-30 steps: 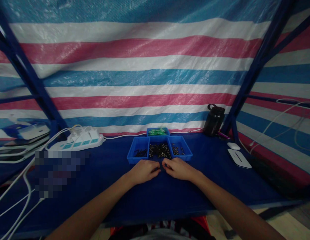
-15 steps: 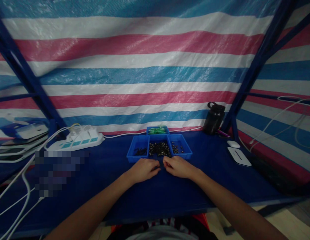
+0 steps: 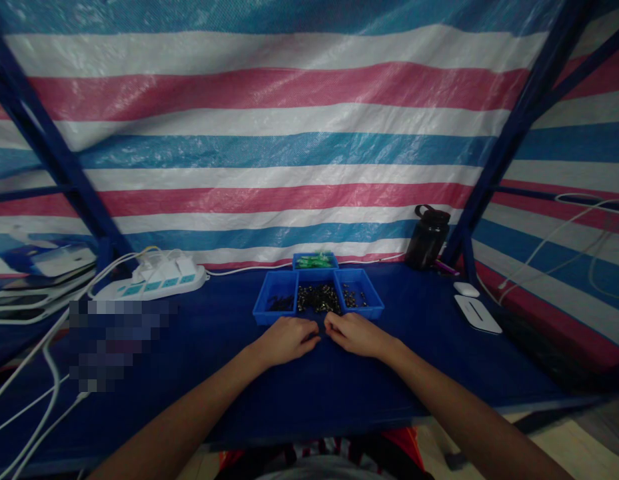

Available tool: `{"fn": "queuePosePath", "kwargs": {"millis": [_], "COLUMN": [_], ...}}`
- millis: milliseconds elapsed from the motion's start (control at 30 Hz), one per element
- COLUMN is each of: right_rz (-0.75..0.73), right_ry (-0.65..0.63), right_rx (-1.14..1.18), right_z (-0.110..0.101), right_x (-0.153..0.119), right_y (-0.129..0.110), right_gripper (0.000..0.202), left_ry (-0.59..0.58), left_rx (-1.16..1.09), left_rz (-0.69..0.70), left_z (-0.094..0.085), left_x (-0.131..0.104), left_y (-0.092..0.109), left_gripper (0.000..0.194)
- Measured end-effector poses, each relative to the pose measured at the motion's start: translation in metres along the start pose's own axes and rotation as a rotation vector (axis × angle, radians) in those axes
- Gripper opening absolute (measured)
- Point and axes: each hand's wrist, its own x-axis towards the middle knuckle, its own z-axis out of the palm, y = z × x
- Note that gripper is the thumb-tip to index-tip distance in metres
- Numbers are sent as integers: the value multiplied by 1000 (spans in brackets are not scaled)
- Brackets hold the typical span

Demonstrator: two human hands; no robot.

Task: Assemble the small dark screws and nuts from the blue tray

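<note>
My left hand rests on the blue table as a loose fist, just in front of the bins. Mirroring it, my right hand is also curled closed, with a small gap between the two. Nothing shows in either hand. Nearest to them is the middle blue bin, filled with small black and metallic parts. The left bin holds thin black pieces. In the right bin lie small silvery metal parts. Behind, a further bin contains green pieces.
A white power strip with plugs and cables stands at the left, near stacked devices. At the right are a black bottle, a white earbud case and a flat white device. Striped sheeting hangs behind.
</note>
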Motion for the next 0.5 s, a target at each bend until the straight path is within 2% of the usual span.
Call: {"fn": "queuePosePath", "kwargs": {"millis": [500], "right_rz": [-20], "right_ry": [18], "right_rx": [-13], "right_z": [2], "right_x": [1], "right_y": [1], "right_gripper": [7], "left_ry": [13], "left_rx": [4], "left_rz": [6], "left_z": [0], "left_x": [0], "left_y": [0], "left_gripper": [16]}}
